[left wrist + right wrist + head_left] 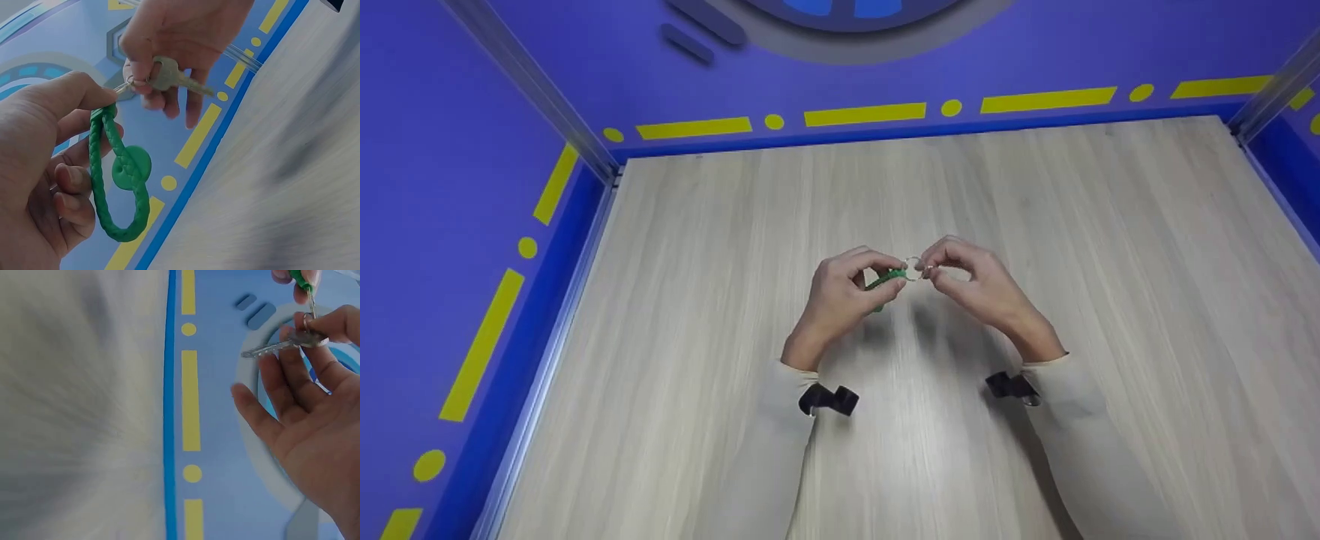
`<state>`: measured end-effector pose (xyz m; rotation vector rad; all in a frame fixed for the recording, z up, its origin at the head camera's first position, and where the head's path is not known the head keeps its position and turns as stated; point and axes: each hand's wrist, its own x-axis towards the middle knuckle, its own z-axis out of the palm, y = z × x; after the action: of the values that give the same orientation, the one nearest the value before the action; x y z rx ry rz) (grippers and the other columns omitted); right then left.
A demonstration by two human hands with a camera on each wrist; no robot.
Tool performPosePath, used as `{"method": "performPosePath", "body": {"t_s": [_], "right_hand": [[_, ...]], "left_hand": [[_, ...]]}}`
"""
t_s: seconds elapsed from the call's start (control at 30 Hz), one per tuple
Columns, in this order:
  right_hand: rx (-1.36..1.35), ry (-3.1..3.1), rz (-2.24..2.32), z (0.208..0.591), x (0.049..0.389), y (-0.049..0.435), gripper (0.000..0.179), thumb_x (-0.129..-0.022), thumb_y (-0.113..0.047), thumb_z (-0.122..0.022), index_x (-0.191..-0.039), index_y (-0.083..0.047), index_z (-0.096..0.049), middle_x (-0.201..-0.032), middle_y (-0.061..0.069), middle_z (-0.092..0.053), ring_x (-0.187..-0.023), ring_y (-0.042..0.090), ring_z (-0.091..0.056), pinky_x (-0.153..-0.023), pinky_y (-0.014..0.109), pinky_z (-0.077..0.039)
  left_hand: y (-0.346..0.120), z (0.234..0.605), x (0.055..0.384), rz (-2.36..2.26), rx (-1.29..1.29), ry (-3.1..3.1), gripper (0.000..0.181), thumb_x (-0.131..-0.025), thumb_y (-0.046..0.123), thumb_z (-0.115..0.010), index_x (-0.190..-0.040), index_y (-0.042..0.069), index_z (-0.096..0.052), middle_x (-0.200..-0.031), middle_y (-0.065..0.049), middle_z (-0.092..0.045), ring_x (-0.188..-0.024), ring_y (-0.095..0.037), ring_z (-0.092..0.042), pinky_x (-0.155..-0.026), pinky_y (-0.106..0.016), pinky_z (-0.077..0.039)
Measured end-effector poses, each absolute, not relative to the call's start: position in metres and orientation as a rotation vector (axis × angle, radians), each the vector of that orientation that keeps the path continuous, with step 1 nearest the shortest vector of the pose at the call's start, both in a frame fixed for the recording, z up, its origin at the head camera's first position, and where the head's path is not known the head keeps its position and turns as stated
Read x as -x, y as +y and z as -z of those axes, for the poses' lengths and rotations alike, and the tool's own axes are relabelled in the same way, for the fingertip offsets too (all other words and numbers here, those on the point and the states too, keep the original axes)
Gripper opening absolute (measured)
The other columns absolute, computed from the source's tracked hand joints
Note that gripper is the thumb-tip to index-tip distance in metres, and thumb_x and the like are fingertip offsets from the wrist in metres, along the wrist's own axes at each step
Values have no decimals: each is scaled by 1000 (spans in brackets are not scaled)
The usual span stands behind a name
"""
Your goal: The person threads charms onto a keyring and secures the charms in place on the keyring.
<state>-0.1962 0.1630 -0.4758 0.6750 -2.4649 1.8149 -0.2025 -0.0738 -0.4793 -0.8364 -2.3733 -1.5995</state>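
Observation:
My left hand (844, 289) pinches the top of a green braided keychain (97, 169) between thumb and finger. The loop of the keychain hangs down, with a round green disc (140, 166) beside it. From its top a metal key ring (913, 268) reaches across to my right hand (979, 281). There the thumb and a finger pinch at the head of a silver key (306, 339). The key's toothed blade points away from the pinch, and the other fingers of that hand are spread. Both hands are close together above the table.
A light wood-grain table (697, 300) lies under the hands. Blue panels (885, 75) with yellow marks rise behind it and at its sides. Each forearm wears a black strap (829, 400) over a pale sleeve.

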Motion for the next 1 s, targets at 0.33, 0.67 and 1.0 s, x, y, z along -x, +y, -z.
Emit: {"method": "performPosePath", "body": {"t_s": [0.33, 0.67, 1.0], "right_hand": [[-650, -2365, -2123, 474, 196, 170, 12, -101, -1, -71, -105, 8, -64, -100, 20, -70, -90, 26, -72, -89, 33, -58], [-616, -2546, -1851, 473, 197, 168, 16, -99, -11, -77, -111, 1, -78, -97, 9, -75, -85, 30, -70, -72, 24, -55], [-587, -2375, -1892, 477, 198, 163, 5, -96, 0, -77, -100, 4, -77, -90, 13, -75, -78, 25, -72, -70, 24, -57]], "left_hand": [[-75, 481, 205, 1410, 820, -2428, 18, -92, 13, -83, -110, 12, -84, -90, 4, -73, -66, -14, -54, -58, -24, -40], [-76, 481, 202, 1263, 872, -2492, 20, -92, 14, -83, -111, 13, -85, -90, 1, -73, -69, -14, -57, -61, -25, -42], [-72, 481, 203, 1299, 899, -2471, 15, -96, 16, -82, -109, 10, -82, -94, 0, -74, -68, -10, -55, -61, -24, -42]]}}
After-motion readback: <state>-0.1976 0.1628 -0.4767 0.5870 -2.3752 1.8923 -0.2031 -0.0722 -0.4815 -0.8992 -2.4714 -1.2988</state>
